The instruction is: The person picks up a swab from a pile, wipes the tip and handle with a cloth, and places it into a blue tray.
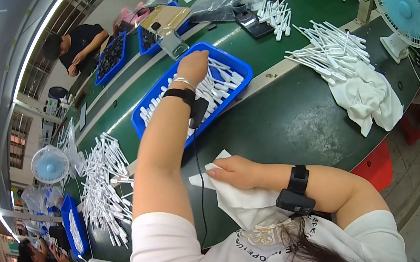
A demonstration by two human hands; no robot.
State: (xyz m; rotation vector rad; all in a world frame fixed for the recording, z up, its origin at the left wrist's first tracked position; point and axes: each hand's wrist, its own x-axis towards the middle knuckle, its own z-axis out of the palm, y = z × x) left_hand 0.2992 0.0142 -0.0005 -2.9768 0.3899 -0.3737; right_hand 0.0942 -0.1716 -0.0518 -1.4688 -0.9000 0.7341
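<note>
My left hand (194, 68) reaches over the far side of a blue tray (244, 72) full of white plastic sticks (219, 86) with wide handle ends. Its fingers bend down toward the sticks and are mostly hidden, so I cannot see whether they grip one. Close to my body, my right hand (235, 173) is closed on a white cloth (239, 204), which hangs down toward my shirt. A pale end juts out to the left of the cloth by the fingers; what it belongs to is unclear. Both wrists wear black strapped devices.
Loose white sticks are heaped at left (105, 187) and right, beside a crumpled white cloth (368, 96). A fan (405, 7) stands at the right edge. Beyond the tray are a clear bottle (170, 42) and a blue tray of dark parts (113, 57). Other people sit along the bench.
</note>
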